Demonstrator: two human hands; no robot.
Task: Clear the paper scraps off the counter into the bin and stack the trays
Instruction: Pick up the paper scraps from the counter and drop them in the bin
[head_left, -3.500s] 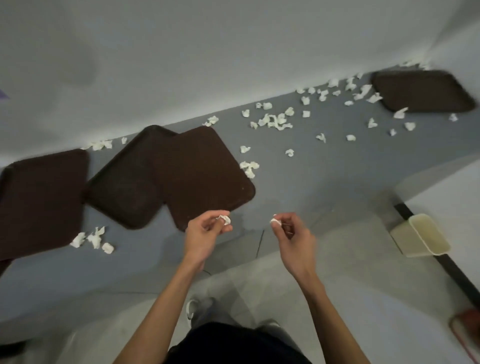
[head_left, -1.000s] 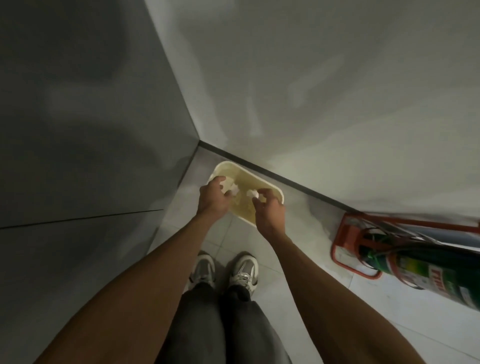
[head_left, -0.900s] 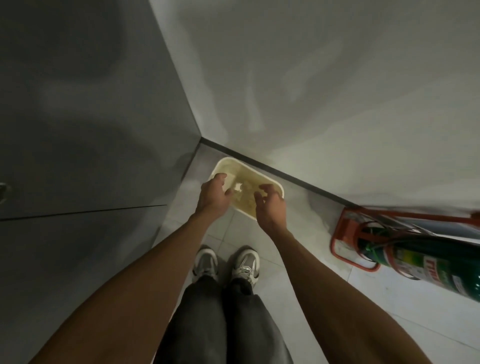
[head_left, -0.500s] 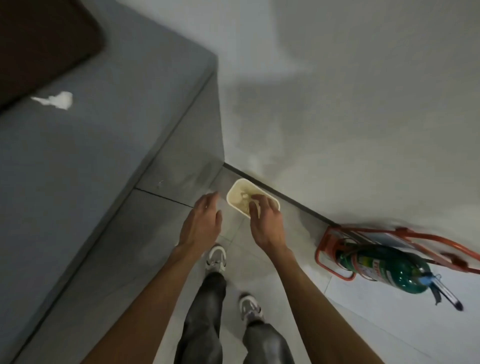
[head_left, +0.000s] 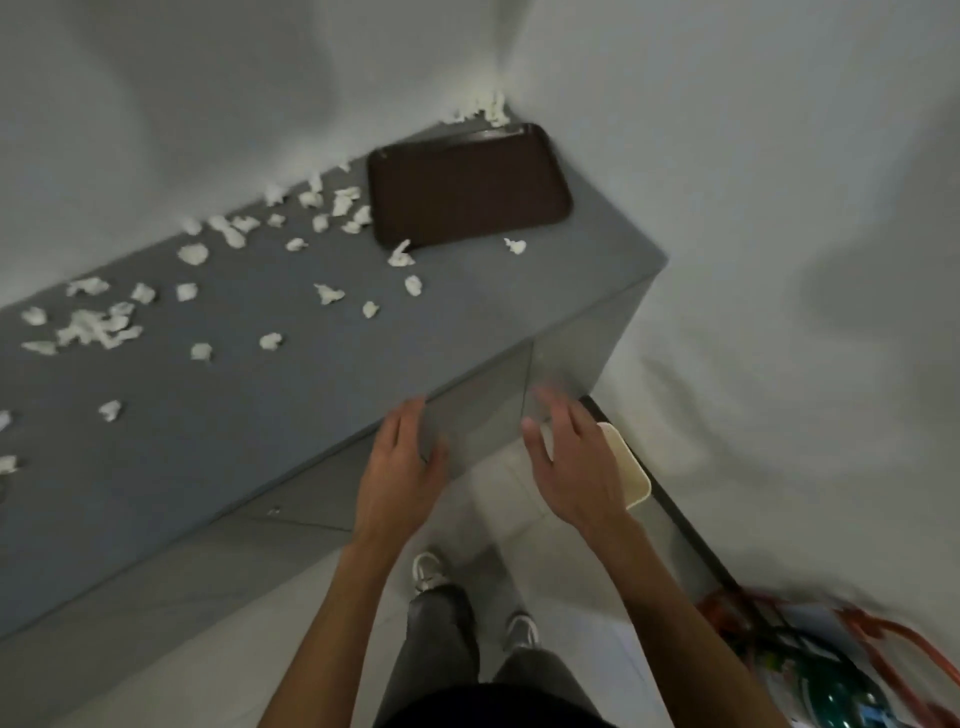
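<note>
While your arms reach forward over the floor, your left hand (head_left: 402, 478) hangs in front of the counter (head_left: 249, 415), just below its top edge, with the fingers straight, close together and holding nothing. Your right hand (head_left: 576, 467) hangs beside it, a little apart, with the fingers loosely spread and slightly blurred, and it too holds nothing. The bin (head_left: 632, 475) stands on the floor at the foot of the right wall, just past the counter's end; your right hand covers most of it, so you see only its cream rim and right side. The scraps (head_left: 327, 293) lie scattered across the grey counter top, thickest along the back wall and towards the left, with a small heap in the corner behind the tray (head_left: 467, 192). That one brown tray lies flat at the far right end of the counter, and a scrap touches its near edge while another lies just off its near right corner. Your shoes (head_left: 427, 571) stand on the pale tiles beside the counter front. At the lower right a green cylinder (head_left: 831, 691) sits in an orange frame (head_left: 883, 634), both blurred.
</note>
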